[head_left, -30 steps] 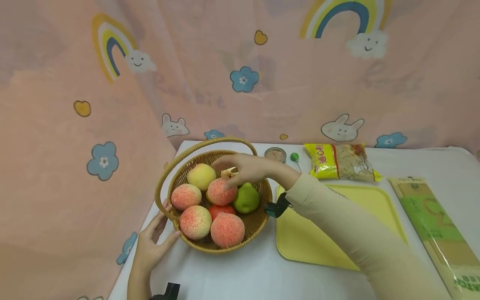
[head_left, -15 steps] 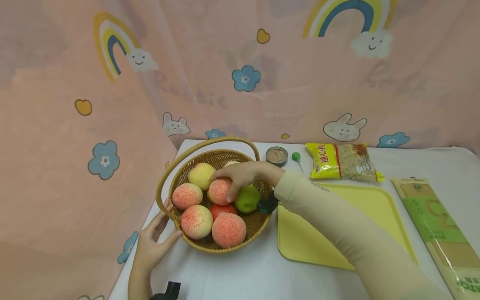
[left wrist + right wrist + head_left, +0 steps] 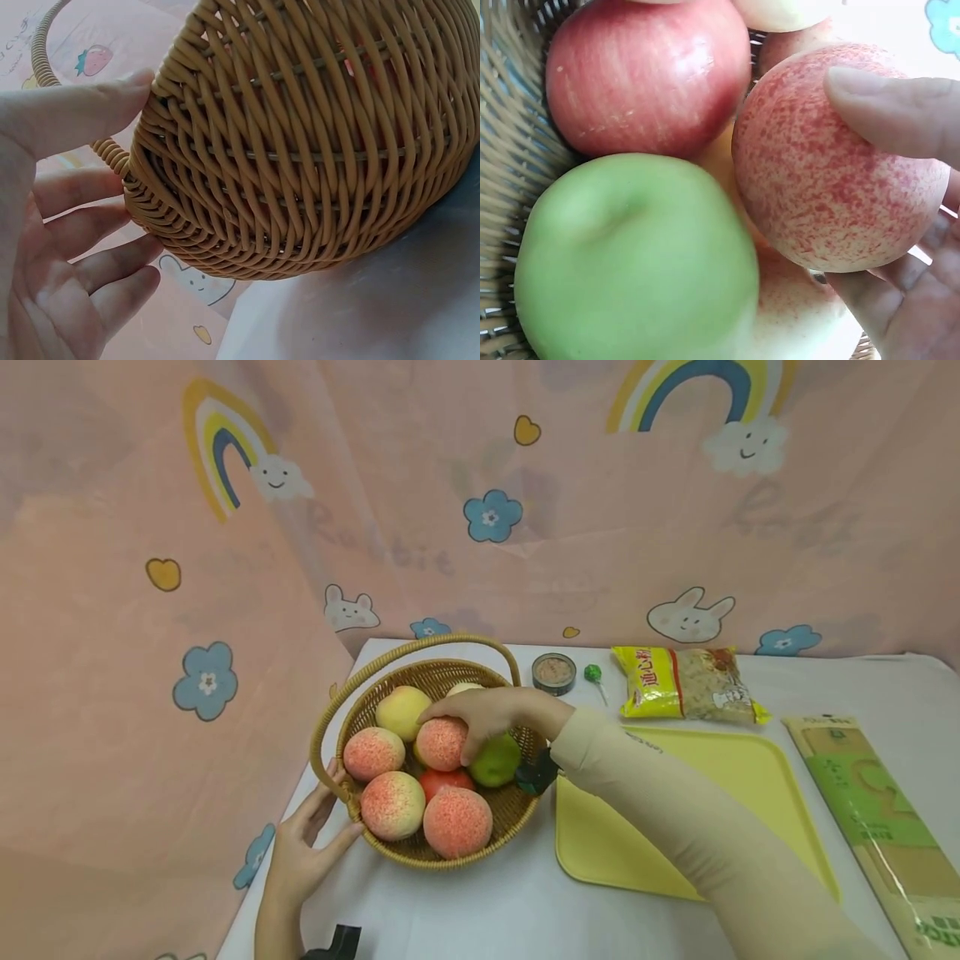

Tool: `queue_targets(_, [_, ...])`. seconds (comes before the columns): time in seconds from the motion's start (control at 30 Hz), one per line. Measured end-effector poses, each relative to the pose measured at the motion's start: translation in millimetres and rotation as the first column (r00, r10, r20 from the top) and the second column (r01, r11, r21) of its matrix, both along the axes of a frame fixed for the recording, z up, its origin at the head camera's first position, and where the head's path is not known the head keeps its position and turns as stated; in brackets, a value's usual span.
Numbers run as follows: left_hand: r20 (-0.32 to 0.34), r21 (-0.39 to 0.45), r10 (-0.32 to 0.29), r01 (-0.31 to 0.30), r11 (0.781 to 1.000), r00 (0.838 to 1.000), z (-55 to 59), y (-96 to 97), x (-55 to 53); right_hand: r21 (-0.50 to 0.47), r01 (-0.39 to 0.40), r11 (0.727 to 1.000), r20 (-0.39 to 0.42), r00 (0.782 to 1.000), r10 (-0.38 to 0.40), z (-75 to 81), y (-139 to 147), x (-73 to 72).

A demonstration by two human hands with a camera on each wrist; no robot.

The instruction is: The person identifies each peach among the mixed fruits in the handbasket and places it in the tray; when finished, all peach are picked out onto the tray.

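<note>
A wicker basket (image 3: 525, 814) with a tall arched handle holds several peaches and other fruit. Inside it, my right hand (image 3: 487, 714) grips a pink-speckled peach (image 3: 817, 165), the thumb on one side and fingers on the other. Close by in the right wrist view are a green apple (image 3: 630, 255) and a red apple (image 3: 649, 75). Two more peaches (image 3: 457, 822) lie at the near side. My left hand (image 3: 300, 852) rests against the basket's left rim by the handle's base, thumb and fingers spread and fairly straight, as the left wrist view also shows.
To the right of the basket lies a yellow tray (image 3: 630, 852), partly under my right forearm. Behind are a small round tin (image 3: 554, 673), a green lollipop (image 3: 593, 674) and a yellow bag of pasta (image 3: 686, 685). A long green-and-tan packet (image 3: 870, 810) lies far right.
My right hand has come down and its thumb and fingers have moved around the peach. The left hand stays at the rim, and the basket has not shifted noticeably.
</note>
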State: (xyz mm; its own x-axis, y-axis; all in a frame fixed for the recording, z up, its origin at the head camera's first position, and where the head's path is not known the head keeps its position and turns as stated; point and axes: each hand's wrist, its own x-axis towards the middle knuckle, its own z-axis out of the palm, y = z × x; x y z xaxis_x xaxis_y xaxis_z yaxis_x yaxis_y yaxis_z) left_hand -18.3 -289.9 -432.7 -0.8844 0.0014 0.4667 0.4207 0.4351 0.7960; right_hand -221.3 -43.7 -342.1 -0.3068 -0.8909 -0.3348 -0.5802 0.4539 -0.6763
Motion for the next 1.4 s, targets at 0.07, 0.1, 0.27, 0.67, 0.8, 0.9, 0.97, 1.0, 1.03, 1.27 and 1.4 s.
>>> queue_targets(0.07, [0.001,0.000,0.004,-0.004,1.000,1.000,0.6,0.6,-0.2,-0.015,0.011,1.000,-0.023,1.000,-0.011,1.4,1.9,0.6])
queue_targets(0.1, [-0.003,-0.002,0.002,-0.002,1.000,1.000,0.7,0.5,-0.6,-0.029,0.015,0.999,-0.037,0.999,-0.016,2.3,2.9,0.8])
queue_targets(0.27, [-0.015,-0.001,-0.008,0.008,1.000,1.000,0.9,-0.3,-1.9,-0.117,-0.008,0.993,-0.091,0.996,-0.002,11.2,12.0,4.2])
queue_targets(0.67, [0.055,0.003,0.038,-0.039,0.999,0.998,0.9,-1.4,3.7,-0.334,0.042,0.942,0.033,0.999,-0.033,24.5,71.5,20.1])
queue_targets(0.8, [0.044,0.004,0.037,-0.037,0.999,0.998,0.8,-2.0,3.2,-0.395,0.106,0.913,0.081,0.993,-0.080,25.3,100.5,23.7])
queue_targets(0.9, [0.034,0.009,0.025,-0.025,1.000,0.999,0.8,-1.6,2.1,-0.449,0.163,0.879,0.104,0.986,-0.130,22.2,124.9,24.8])
queue_targets(0.97, [0.029,0.006,0.020,-0.020,1.000,0.999,0.7,-0.9,1.6,-0.471,0.213,0.856,0.125,0.977,-0.174,17.3,141.6,24.4])
queue_targets(1.0, [0.028,0.006,0.018,-0.018,1.000,0.999,0.7,-0.5,1.3,-0.480,0.238,0.844,0.146,0.971,-0.190,14.4,149.7,24.3])
queue_targets(1.03, [0.029,0.006,0.018,-0.018,1.000,0.999,0.8,-0.1,1.2,-0.485,0.263,0.834,0.163,0.964,-0.209,10.7,157.7,24.0])
queue_targets(1.27, [0.037,-0.004,0.025,-0.025,1.000,0.999,0.8,1.1,0.8,-0.479,0.419,0.771,0.252,0.907,-0.336,-30.2,199.8,24.6])
queue_targets(1.4, [0.030,-0.017,0.026,-0.026,1.000,0.999,-0.3,-0.1,1.3,-0.438,0.508,0.741,0.306,0.860,-0.408,-62.5,208.5,24.0])
